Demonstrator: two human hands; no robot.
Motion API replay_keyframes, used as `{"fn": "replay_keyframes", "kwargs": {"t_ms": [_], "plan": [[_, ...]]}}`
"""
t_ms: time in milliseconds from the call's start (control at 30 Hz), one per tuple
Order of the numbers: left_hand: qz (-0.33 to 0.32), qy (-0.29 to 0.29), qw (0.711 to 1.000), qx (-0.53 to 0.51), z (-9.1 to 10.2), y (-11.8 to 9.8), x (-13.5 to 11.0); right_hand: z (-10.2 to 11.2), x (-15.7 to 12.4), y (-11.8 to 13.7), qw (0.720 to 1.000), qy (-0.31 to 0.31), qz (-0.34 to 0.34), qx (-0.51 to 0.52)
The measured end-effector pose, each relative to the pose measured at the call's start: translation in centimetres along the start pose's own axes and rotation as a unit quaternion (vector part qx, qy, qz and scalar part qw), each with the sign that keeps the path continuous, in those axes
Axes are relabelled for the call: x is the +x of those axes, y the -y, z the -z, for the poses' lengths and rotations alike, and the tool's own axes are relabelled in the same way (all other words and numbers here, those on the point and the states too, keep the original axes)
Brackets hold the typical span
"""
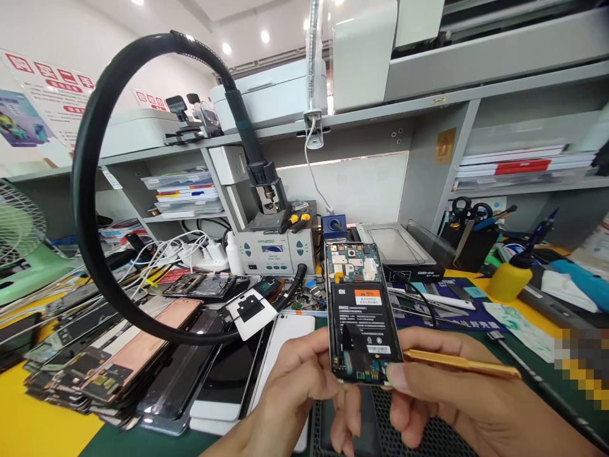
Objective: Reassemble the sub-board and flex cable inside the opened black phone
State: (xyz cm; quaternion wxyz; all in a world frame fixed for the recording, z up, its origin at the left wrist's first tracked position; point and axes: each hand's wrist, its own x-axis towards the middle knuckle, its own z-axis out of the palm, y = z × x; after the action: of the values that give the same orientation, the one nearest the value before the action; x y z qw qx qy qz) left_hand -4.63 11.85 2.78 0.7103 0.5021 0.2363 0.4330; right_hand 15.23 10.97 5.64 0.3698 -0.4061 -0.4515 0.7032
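Note:
An opened phone [360, 311] stands upright in front of me, its back cover off, showing a black battery with an orange label and the circuit board above it. My left hand [285, 387] grips its lower left edge, fingers closed around it. My right hand [457, 400] pinches the lower right corner and also holds gold tweezers [461, 364] that point out to the right.
A pile of phone screens and back panels [118, 362] lies at the left. A soldering station [276, 249] with a black hose [95, 190] stands behind. A yellow bottle [511, 279], scissors holder [469, 238], heating plate [394, 247] and fan [19, 235] surround the green mat [537, 374].

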Motion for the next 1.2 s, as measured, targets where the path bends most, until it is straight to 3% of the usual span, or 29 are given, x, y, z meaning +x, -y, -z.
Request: {"fn": "replay_keyframes", "kwargs": {"t_ms": [467, 633, 833, 933, 1067, 1200], "plan": [[-0.016, -0.013, 0.999, 0.032, -0.3, -0.4, -0.4, -0.7, -0.8, 1.2, 0.999, -0.029, -0.02, -0.029], [-0.034, -0.03, 0.998, 0.054, -0.1, -0.9, -0.5, -0.3, -0.7, 1.3, 0.999, 0.013, 0.002, -0.035], [-0.019, 0.009, 0.998, 0.066, 0.4, -0.7, -0.6, 0.4, -0.5, 1.1, 0.998, 0.043, 0.026, -0.046], [-0.017, 0.015, 0.999, 0.032, 0.2, -1.1, -0.5, 0.9, -0.4, 0.9, 0.997, 0.055, 0.033, -0.047], [-0.005, -0.001, 0.996, -0.091, -0.4, -1.9, -0.3, 1.7, 0.0, 0.4, 0.995, 0.091, 0.042, -0.031], [0.047, -0.068, 0.983, -0.162, -0.4, -2.1, -0.1, 2.3, 0.6, 0.4, 0.989, 0.14, 0.025, -0.047]]}}
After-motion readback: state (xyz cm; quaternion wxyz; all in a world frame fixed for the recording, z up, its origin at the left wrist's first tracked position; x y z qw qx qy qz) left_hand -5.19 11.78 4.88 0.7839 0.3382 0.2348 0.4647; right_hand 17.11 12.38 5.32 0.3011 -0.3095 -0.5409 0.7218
